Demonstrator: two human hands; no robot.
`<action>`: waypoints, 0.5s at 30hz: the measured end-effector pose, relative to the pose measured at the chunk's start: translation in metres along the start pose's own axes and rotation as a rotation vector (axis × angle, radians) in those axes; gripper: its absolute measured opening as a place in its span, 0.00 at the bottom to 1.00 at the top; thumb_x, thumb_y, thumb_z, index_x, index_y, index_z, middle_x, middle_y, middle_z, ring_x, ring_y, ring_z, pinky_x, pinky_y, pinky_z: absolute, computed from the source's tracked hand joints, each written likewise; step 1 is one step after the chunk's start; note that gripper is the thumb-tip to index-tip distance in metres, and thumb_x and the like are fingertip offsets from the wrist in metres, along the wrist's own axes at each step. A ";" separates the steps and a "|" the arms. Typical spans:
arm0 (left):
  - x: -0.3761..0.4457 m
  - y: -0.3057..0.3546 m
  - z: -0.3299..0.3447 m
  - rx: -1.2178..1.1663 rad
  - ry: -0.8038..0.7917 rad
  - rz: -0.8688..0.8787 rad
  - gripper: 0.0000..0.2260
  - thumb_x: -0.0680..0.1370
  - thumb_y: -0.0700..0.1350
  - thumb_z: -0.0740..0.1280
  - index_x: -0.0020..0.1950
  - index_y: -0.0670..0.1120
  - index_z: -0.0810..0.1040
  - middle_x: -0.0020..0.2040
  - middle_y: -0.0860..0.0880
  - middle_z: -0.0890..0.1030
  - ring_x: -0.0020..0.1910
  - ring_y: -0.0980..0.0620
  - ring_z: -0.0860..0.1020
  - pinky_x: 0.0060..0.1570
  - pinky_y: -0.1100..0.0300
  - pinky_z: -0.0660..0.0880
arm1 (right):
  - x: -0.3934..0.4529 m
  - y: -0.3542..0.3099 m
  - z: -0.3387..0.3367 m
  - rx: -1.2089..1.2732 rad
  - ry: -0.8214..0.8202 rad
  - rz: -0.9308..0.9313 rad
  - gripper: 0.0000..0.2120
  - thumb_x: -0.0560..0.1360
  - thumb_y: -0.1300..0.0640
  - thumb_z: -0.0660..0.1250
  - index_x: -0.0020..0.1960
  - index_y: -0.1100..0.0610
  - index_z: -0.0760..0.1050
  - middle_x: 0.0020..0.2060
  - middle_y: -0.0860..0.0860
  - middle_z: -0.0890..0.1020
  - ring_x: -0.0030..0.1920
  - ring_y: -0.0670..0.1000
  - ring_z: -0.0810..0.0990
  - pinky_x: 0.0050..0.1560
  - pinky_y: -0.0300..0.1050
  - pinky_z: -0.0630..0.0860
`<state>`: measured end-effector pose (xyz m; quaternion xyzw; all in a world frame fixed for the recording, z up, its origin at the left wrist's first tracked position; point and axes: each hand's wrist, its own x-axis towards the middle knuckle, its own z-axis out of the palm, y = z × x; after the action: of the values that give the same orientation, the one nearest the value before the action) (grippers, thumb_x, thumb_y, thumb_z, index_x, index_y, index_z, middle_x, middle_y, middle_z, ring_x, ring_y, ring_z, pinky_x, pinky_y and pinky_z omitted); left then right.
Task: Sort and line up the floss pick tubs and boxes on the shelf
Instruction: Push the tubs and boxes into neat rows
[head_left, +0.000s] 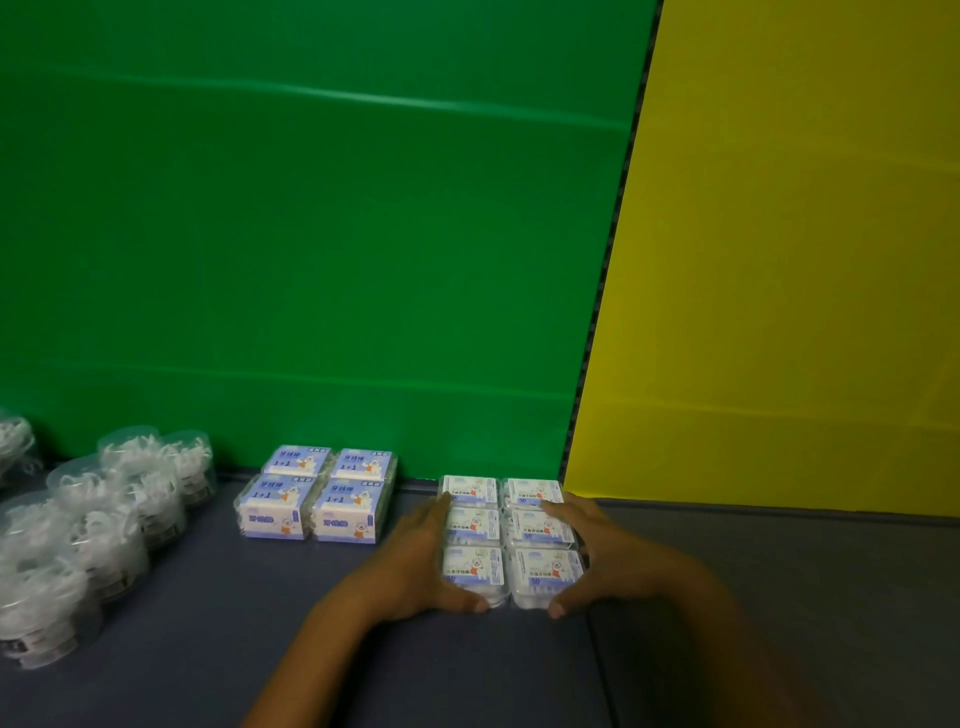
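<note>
Boxes (511, 540), clear rectangular plastic over printed cards, sit bracketed between left hand (415, 561) and right hand (597, 551), straight fingers pressing their sides.

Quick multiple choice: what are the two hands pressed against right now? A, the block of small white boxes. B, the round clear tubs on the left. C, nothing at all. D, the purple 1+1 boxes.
A: the left hand and right hand flank the two-column block of small white boxes, fingers along its sides and thumbs at its near edge.
</note>
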<state>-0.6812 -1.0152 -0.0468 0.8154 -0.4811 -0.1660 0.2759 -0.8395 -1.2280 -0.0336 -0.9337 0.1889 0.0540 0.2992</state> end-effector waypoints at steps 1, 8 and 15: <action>0.000 -0.001 0.000 0.000 0.006 0.006 0.57 0.62 0.61 0.78 0.79 0.50 0.43 0.78 0.52 0.52 0.77 0.52 0.52 0.73 0.57 0.54 | 0.001 -0.001 0.001 -0.012 -0.001 -0.001 0.60 0.59 0.43 0.82 0.79 0.45 0.46 0.77 0.42 0.42 0.77 0.50 0.48 0.75 0.49 0.58; 0.006 -0.006 -0.006 -0.001 0.009 0.028 0.57 0.63 0.60 0.78 0.79 0.47 0.45 0.79 0.51 0.53 0.77 0.52 0.53 0.73 0.59 0.54 | 0.007 -0.007 0.003 -0.022 0.011 0.009 0.59 0.60 0.43 0.81 0.79 0.49 0.47 0.77 0.43 0.43 0.77 0.50 0.49 0.75 0.48 0.59; 0.005 -0.005 -0.009 -0.015 0.002 0.052 0.55 0.64 0.57 0.78 0.78 0.49 0.45 0.78 0.52 0.55 0.75 0.53 0.55 0.71 0.62 0.54 | 0.007 -0.007 0.004 -0.019 0.011 0.017 0.59 0.59 0.42 0.81 0.79 0.47 0.47 0.77 0.42 0.42 0.77 0.50 0.48 0.75 0.48 0.59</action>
<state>-0.6707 -1.0149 -0.0426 0.8009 -0.5005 -0.1616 0.2864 -0.8306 -1.2227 -0.0345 -0.9353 0.1977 0.0532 0.2887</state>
